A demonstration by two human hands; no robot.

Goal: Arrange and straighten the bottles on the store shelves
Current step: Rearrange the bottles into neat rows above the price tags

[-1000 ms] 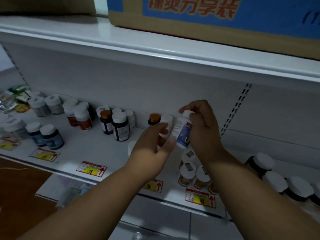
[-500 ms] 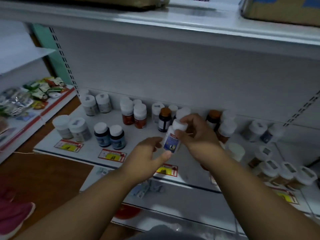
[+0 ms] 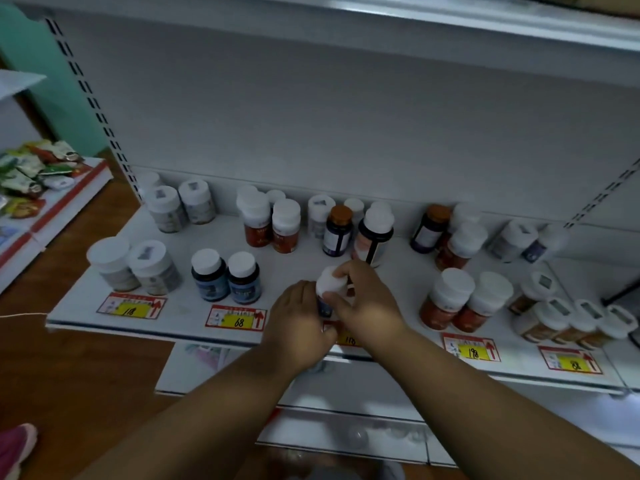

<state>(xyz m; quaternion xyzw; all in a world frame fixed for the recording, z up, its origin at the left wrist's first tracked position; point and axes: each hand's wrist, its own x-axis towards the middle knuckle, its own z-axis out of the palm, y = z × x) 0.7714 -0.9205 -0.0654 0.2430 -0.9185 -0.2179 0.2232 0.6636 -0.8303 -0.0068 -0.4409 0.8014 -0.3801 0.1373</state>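
While both of our hands close around it, one small white-capped bottle [image 3: 329, 285] stands at the front of the white shelf [image 3: 187, 308], just above a half-hidden price tag [image 3: 348, 339]. Our left hand [image 3: 300, 322] wraps its curled fingers around the bottle's left side and lower body, and our right hand [image 3: 363, 299] grips its cap and right side with thumb and fingers, so most of the dark label is hidden. To the left stand two blue-labelled bottles [image 3: 225, 277] side by side, and farther left two pale jars [image 3: 133, 266], each pair behind its own tag. At the back left we count two more pale jars [image 3: 180, 207], then two red-labelled bottles [image 3: 268, 223] with smaller white caps behind them. Directly behind our hands stand an orange-capped dark bottle [image 3: 338, 230] and a white-capped dark bottle [image 3: 375, 237], the nearest things to the held one. To the right, two red bottles [image 3: 464, 301] stand at the front, and a row of three tagged-lid jars [image 3: 575, 322] crowds the far right edge. We count five price tags along the lip, one partly covered by our wrists. Snack packets [image 3: 31, 174] lie on a neighbouring shelf at far left.
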